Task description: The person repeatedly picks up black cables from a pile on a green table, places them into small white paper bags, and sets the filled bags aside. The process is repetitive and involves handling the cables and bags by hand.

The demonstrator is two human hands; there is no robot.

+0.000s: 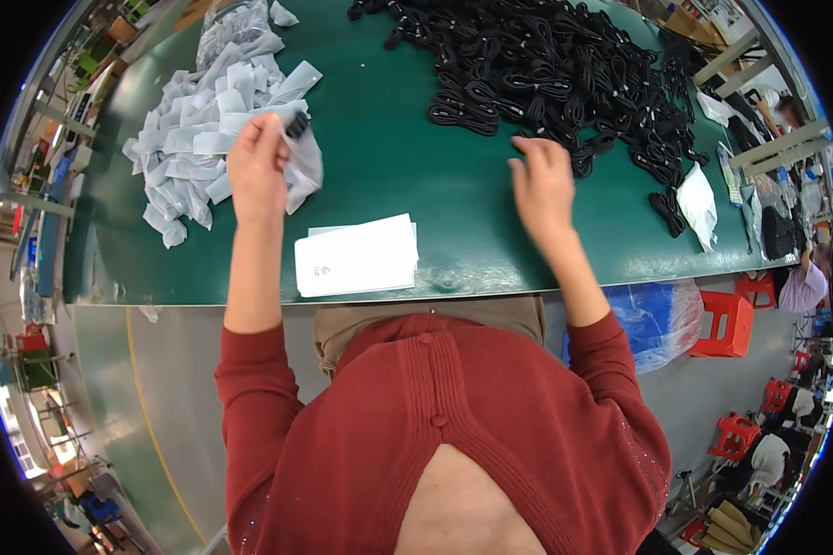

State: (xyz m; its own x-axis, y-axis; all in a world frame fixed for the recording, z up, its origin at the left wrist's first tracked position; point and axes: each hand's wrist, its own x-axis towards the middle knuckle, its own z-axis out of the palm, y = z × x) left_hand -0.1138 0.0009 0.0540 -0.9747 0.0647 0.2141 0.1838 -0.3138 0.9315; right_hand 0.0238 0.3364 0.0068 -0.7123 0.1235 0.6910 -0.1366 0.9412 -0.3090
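Pinching frosted bag (pixel 305 174) w/ black piece (pixel 296 125) in L grip (pixel 256 166), nr bag pile (pixel 211 142) on desk (pixel 370 139); holding R grip (pixel 542 188) spread nr cable coils (pixel 463 111). Could drop bag via slack pinch, or snag coils if tangled.

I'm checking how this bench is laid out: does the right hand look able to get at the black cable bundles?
Probably yes: the right hand looks empty, its fingers at the near edge of the black cable bundles, with nothing visible in between.
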